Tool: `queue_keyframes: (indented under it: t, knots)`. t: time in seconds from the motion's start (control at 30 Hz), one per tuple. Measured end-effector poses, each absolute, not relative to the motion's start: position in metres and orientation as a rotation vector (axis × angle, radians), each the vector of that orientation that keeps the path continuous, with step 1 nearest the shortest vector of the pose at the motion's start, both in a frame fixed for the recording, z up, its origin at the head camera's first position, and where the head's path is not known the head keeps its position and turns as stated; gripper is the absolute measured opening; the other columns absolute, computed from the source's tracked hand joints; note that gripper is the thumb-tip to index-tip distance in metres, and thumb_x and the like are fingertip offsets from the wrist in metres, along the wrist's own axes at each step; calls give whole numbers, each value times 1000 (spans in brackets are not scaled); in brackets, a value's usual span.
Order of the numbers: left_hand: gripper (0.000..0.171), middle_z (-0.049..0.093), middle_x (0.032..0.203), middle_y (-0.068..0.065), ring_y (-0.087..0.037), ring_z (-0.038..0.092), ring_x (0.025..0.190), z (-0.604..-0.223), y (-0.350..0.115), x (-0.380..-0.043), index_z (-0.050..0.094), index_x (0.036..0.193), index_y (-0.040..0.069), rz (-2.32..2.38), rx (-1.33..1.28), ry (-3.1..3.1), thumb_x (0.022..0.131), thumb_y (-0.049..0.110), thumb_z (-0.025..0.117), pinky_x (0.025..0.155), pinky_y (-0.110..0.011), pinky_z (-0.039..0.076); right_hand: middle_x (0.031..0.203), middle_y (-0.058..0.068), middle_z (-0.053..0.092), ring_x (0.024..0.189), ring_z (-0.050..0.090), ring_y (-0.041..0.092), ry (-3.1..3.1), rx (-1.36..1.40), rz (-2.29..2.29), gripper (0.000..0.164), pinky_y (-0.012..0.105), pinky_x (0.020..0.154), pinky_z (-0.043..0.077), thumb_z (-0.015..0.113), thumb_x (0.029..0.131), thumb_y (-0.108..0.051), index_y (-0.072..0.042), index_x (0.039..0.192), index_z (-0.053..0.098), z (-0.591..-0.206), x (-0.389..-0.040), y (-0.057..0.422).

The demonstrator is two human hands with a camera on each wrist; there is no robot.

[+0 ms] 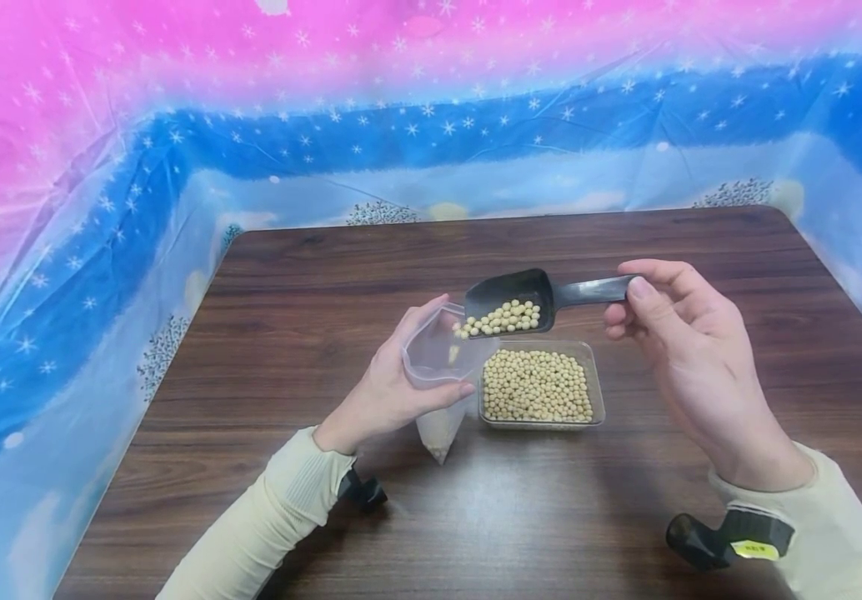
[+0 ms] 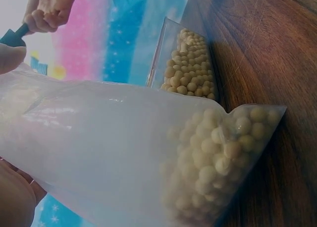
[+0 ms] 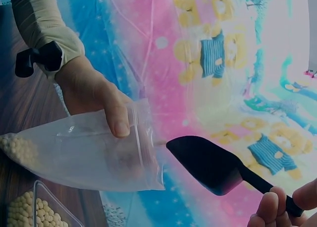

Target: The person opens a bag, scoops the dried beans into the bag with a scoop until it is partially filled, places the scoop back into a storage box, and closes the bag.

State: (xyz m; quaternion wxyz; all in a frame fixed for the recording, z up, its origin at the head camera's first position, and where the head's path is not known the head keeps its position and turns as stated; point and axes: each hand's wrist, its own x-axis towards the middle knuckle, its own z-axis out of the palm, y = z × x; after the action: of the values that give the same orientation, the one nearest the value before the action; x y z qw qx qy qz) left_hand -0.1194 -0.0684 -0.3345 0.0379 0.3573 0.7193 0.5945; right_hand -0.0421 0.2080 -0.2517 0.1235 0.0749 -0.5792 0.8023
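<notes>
My left hand [image 1: 393, 375] grips a translucent zip bag [image 2: 109, 142] near its top, holding the mouth spread. Pale round beans, which look like soybeans [image 2: 208, 162], fill the bag's bottom corner. In my right hand [image 1: 701, 358], thumb and fingers pinch the handle of a black scoop [image 1: 592, 291]. The scoop is level or slightly tilted, its front edge at the bag's mouth. Several beans [image 1: 509, 317] lie in it, some at the lip, and a blurred one shows inside the bag opening. Behind and below, a clear plastic container [image 1: 598, 392] holds many more beans.
The dark wood-grain table [image 1: 311, 275] carries the container near its middle. A pink and blue snowflake-patterned cloth [image 1: 416, 125] hangs around the back and sides of the table. Black straps with camera mounts [image 1: 754, 533] sit on the wrists.
</notes>
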Motion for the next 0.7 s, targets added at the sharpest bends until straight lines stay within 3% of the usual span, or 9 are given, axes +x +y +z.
queue_keyframes:
  t: [0.33, 0.7]
  knots:
    - [89, 51, 129, -1, -19, 51, 116, -335, -69, -120, 35, 148, 24, 1804, 1093, 2250, 75, 6, 83, 98, -35, 48, 83, 10, 64, 76, 63, 17, -1726, 205, 2256, 22, 25, 73, 54, 54, 99, -6, 4, 117, 55, -250, -41, 208]
    - [90, 50, 130, -1, -20, 53, 113, -335, -69, -120, 35, 148, 28, 1801, 1085, 2242, 76, 6, 83, 93, -36, 51, 82, 11, 64, 76, 64, 18, -1799, 190, 2140, 21, 25, 74, 55, 54, 98, -6, 4, 116, 57, -246, -39, 207]
